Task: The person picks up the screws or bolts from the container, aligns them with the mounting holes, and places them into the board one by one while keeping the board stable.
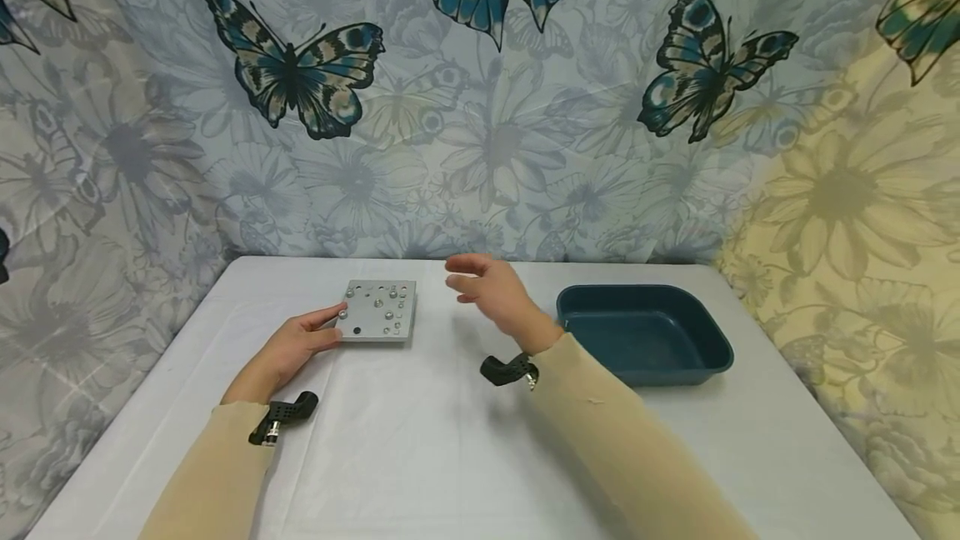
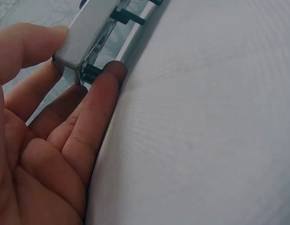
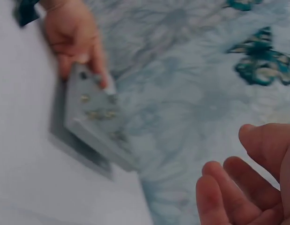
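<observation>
On the left of the white table, a grey metal plate [image 1: 375,327] carries several small bolts and has a dark hole near its front left corner. My left hand [image 1: 296,344] grips the plate's left edge. In the left wrist view, the thumb lies on the plate [image 2: 81,42] while fingers reach beneath, beside a threaded bolt end [image 2: 92,74]. The right wrist view has the plate [image 3: 91,129] tilted and blurred, over its shadow. My right hand [image 1: 498,298] hovers between plate and tray, fingers loosely bent and nothing in them.
A dark teal tray [image 1: 660,373] stands on the right of the table [image 1: 420,457], partly behind my right forearm. Butterfly-print cloth [image 1: 495,190] hangs behind and along both sides. Each wrist wears a black camera mount [image 1: 510,369].
</observation>
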`<state>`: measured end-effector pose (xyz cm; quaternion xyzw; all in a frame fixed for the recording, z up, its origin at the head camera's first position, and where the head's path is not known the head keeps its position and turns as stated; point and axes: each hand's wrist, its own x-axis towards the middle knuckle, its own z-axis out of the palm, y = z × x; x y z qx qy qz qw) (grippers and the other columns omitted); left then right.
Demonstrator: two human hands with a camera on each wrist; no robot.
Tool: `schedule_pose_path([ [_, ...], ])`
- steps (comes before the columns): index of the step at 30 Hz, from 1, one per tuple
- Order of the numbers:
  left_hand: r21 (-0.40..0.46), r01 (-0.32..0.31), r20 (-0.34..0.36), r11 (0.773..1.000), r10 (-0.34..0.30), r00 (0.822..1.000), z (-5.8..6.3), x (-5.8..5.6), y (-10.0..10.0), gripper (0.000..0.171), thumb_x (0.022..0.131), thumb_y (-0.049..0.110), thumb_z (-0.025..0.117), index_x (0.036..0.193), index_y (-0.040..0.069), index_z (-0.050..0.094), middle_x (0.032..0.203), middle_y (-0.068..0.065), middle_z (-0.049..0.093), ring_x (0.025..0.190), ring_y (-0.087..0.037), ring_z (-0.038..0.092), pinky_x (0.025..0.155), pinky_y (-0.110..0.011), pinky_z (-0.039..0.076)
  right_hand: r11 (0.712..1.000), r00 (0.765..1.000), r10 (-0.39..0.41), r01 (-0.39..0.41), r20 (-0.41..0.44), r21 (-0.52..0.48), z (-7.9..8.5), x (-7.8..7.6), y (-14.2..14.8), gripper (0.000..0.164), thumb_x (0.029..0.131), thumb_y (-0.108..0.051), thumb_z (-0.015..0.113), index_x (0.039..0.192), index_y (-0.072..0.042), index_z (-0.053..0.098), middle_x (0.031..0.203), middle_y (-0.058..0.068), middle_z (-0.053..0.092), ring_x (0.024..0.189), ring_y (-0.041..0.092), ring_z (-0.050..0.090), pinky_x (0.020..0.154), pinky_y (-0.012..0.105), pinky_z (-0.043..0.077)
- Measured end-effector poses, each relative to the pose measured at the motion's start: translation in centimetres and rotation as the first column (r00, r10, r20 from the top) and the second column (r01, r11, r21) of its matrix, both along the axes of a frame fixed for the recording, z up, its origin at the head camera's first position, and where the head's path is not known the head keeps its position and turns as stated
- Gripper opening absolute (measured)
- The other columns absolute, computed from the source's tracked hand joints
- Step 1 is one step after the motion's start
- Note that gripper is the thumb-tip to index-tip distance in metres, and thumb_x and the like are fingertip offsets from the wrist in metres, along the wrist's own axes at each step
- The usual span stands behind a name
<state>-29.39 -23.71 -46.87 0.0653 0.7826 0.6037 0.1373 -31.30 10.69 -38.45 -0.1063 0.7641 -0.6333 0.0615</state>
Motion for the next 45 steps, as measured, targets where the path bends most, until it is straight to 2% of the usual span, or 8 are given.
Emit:
schedule_pose_path([
  [5,-0.01,-0.009,-0.013,1.0,0.009,1.0,0.0,0.0,-0.2,0.065,0.098,0.024,0.066,0.155,0.01,0.037,0.157,-0.019,0.031,0.135,-0.034,0.043,0.104,-0.034,0.044,0.983,0.999,0.024,-0.015,0.043,-0.182,2.5,1.5,5.8,0.047,0.096,-0.013,0.069,0.14,-0.006,0.056,0.139,0.008,0.054,0.122,0.027,0.057,0.098,0.041,0.051],
  [9,-0.011,-0.004,-0.012,1.0,0.004,1.0,0.0,-0.1,-0.1,0.066,0.098,0.025,0.066,0.155,0.009,0.036,0.157,-0.019,0.032,0.133,-0.034,0.045,0.102,-0.031,0.045,0.949,0.998,0.041,-0.021,0.057,-0.314,3.0,2.6,10.2,0.052,0.099,-0.011,0.064,0.147,-0.002,0.046,0.145,0.011,0.047,0.127,0.029,0.053,0.104,0.043,0.046],
  [16,-0.005,-0.004,-0.02,1.0,0.004,1.0,0.0,-0.2,0.1,0.066,0.098,0.023,0.067,0.155,0.008,0.037,0.156,-0.02,0.033,0.132,-0.033,0.046,0.1,-0.028,0.047,0.859,0.989,0.124,-0.067,0.079,-0.508,1.4,4.1,17.4,0.044,0.108,-0.018,0.046,0.151,-0.008,0.041,0.153,0.012,0.037,0.131,0.025,0.051,0.104,0.037,0.046],
  [19,-0.016,-0.007,-0.017,1.0,0.007,1.0,0.0,-0.2,0.2,0.066,0.098,0.023,0.067,0.155,0.009,0.037,0.155,-0.019,0.034,0.132,-0.034,0.046,0.101,-0.029,0.046,0.85,0.98,0.167,-0.085,0.112,-0.521,0.4,4.6,19.7,0.047,0.111,-0.026,0.035,0.155,-0.009,0.033,0.161,0.016,0.024,0.135,0.03,0.046,0.106,0.04,0.044],
  [26,-0.023,-0.023,-0.002,0.999,0.023,1.0,-0.3,0.0,0.0,0.067,0.097,0.023,0.067,0.155,0.01,0.036,0.158,-0.019,0.029,0.14,-0.032,0.035,0.103,-0.029,0.045,0.944,0.973,0.16,-0.101,0.168,-0.313,-1.4,5.0,21.8,0.061,0.111,-0.035,0.033,0.159,-0.002,0.017,0.162,0.025,0.011,0.138,0.04,0.038,0.104,0.044,0.046],
  [34,-0.027,-0.033,-0.005,0.999,0.033,0.999,-0.4,0.1,-0.1,0.067,0.097,0.022,0.067,0.155,0.009,0.036,0.158,-0.019,0.03,0.141,-0.033,0.034,0.105,-0.033,0.043,0.997,0.973,0.073,-0.07,0.218,-0.021,-2.8,4.2,21.4,0.066,0.1,-0.018,0.063,0.155,-0.002,0.031,0.158,0.02,0.028,0.132,0.044,0.044,0.099,0.047,0.049],
  [38,-0.025,-0.03,-0.002,0.999,0.03,1.0,-0.3,0.1,0.1,0.068,0.097,0.022,0.067,0.155,0.009,0.036,0.158,-0.019,0.029,0.141,-0.034,0.033,0.106,-0.035,0.042,0.978,0.978,0.075,-0.111,0.194,0.177,-3.3,3.8,21.1,0.067,0.093,-0.01,0.071,0.152,-0.005,0.04,0.153,0.021,0.037,0.118,0.039,0.058,0.093,0.046,0.053],
  [45,-0.027,-0.036,-0.004,0.999,0.036,0.999,-0.3,0.1,0.5,0.066,0.096,0.02,0.068,0.154,0.009,0.038,0.159,-0.018,0.028,0.143,-0.033,0.03,0.105,-0.031,0.043,0.855,0.988,0.131,-0.152,0.078,0.496,-4.1,3.0,20.7,0.066,0.084,-0.018,0.08,0.144,-0.011,0.054,0.143,0.015,0.051,0.123,0.03,0.052,0.097,0.043,0.047],
])
